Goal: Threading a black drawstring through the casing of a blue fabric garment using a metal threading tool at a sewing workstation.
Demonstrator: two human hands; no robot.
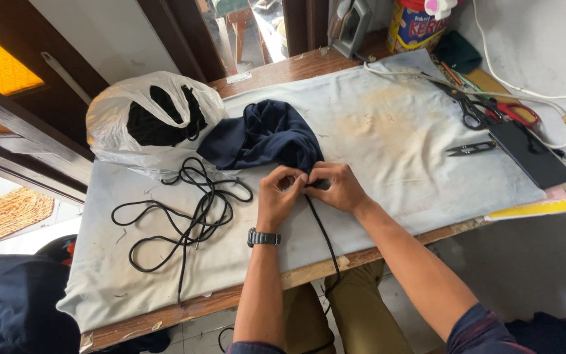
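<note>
A white plastic bag with dark cloth inside sits at the far left of the bench, on its pale stained cloth cover. A loose tangle of black cord lies just before it. Scissors, thread snips and a black flat case lie well to the right. The navy garment is bunched mid-bench, its near edge pinched by the fingers of the left hand and right hand, which also grasp a cord end.

Cord lies left of garment, on table.
</note>
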